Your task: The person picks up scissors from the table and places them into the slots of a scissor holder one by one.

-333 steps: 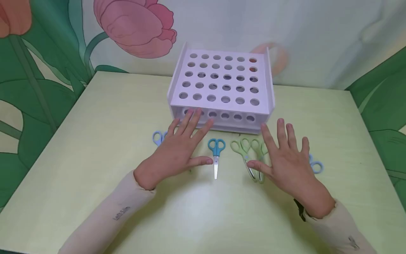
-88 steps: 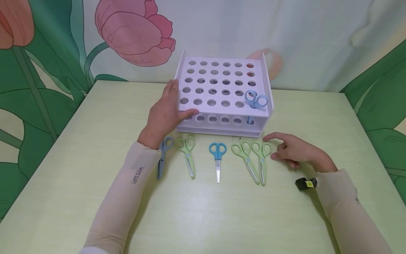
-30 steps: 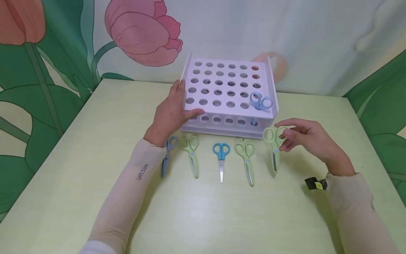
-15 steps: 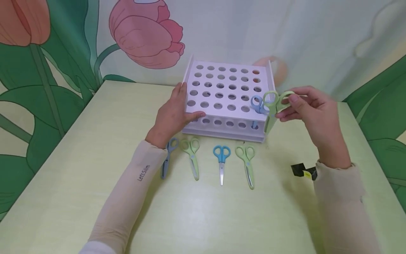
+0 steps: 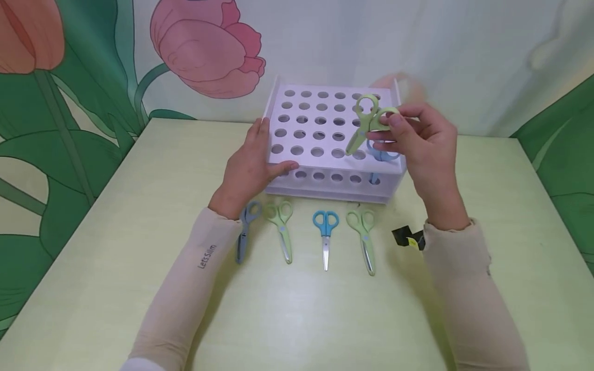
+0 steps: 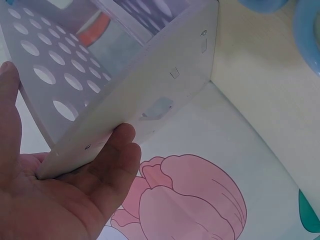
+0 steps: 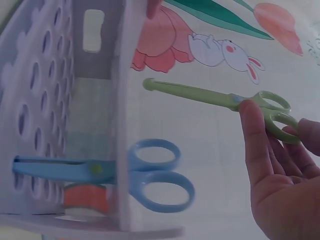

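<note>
My right hand (image 5: 424, 141) pinches a pair of light green scissors (image 5: 366, 121) by one handle loop, blades tilted down-left above the front right of a white rack (image 5: 306, 159) with rows of round holes. In the right wrist view the green scissors (image 7: 200, 95) are apart from the rack's holed top. A pair of light blue scissors (image 7: 85, 169) stands in the front right hole, handles up, blades through to the lower board. My left hand (image 5: 246, 167) grips the rack's left side panel (image 6: 150, 95), thumb over the front edge, fingers along the outer face.
On the table (image 5: 297, 319) before the rack lie two green scissors (image 5: 284, 234) (image 5: 364, 239), teal-handled scissors (image 5: 326, 237) and blue-grey scissors (image 5: 244, 234) partly behind the left wrist. A wall with flower pictures (image 5: 209, 51) stands behind. A black strap (image 5: 406, 238) hangs at the right wrist.
My right hand has taken the rightmost green scissors from the table, lifted them and carried them left over the rack. The light blue scissors went into the rack earlier. My left hand keeps its grip.
</note>
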A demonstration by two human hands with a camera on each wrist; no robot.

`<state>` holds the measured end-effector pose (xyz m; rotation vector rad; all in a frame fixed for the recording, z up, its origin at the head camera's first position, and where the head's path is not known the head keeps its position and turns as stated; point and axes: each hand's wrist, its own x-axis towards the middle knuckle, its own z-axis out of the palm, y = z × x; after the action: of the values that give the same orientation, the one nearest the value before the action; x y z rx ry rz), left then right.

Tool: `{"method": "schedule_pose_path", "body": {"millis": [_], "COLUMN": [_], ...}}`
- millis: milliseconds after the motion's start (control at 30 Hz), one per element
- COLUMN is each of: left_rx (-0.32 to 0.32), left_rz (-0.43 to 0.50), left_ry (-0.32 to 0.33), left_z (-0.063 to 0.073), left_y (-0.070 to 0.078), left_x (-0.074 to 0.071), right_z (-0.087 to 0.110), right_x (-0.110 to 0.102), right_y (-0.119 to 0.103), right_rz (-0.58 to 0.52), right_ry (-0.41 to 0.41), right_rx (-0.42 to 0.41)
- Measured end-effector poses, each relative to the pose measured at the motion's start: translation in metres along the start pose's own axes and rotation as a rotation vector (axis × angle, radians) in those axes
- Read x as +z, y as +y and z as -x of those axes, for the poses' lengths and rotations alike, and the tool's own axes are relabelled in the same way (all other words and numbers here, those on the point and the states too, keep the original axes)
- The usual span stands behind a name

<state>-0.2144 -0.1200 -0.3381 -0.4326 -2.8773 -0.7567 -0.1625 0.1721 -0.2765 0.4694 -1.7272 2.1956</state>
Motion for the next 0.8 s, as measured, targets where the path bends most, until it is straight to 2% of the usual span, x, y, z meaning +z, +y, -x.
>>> {"method": "schedule_pose_path", "body": {"millis": [233,600,800], "left_rx": [-0.002,-0.014,-0.012], "left_rz": [0.004,-0.012,-0.019], "left_ry": [-0.003,-0.024,-0.02], "left_z": [0.0,0.0,0.0], "left_y": [-0.002,0.0,0.0], "left_x": [-0.002,-0.003,-0.003], "right_z": [-0.002,-0.002,-0.002], "right_x": [0.006,0.009,0.01], "right_y": [0.018,0.037,0.041], "right_rz": [-0.005,0.132,0.247], "right_ry": [0.0,-0.043,-0.081], "right_rx": [0.045,0.07,0.1]}}
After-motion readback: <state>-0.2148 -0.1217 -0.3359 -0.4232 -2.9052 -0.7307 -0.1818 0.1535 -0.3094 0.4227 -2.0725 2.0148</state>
